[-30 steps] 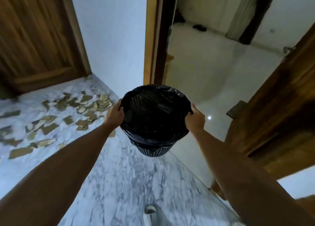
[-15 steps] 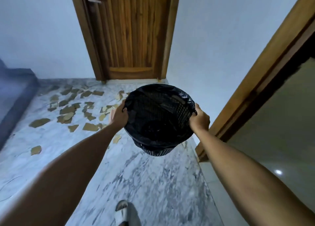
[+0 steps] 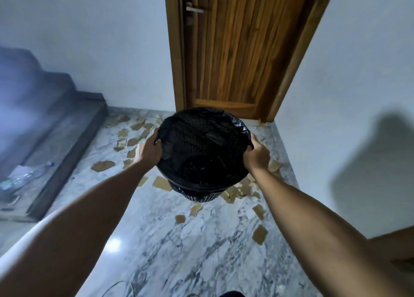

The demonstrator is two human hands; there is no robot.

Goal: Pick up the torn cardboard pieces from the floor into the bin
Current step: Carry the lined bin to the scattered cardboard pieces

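At the far left, dark stone steps rise along the wall, and a clear plastic bottle lies on its side on the lowest step beside a pale sheet of paper. The marble floor spreads out from the foot of the steps, white with grey veins, and a bright light reflection shows on it near the left forearm.

Torn cardboard pieces lie scattered flat on the floor, brown and ragged-edged, one group between the steps and the bin, with more of them further along under and to the right of the bin, toward the right wall.

The left hand grips the left side of the bin's rim, thumb hooked over the edge and fingers curled beneath it. The bin is a black mesh basket lined with a black plastic bag whose edge folds over the rim; it is held up off the floor, tilted so its mouth faces the camera, directly above the scattered pieces. Nothing inside it can be made out beyond dark mesh and folds of bag.

Behind the bin stands a closed wooden door in a wooden frame, with a metal handle near its left edge.

The right hand holds the right side of the rim, fingers wrapped round the bag-covered edge. Further right is a plain white wall with a dark shadow on it
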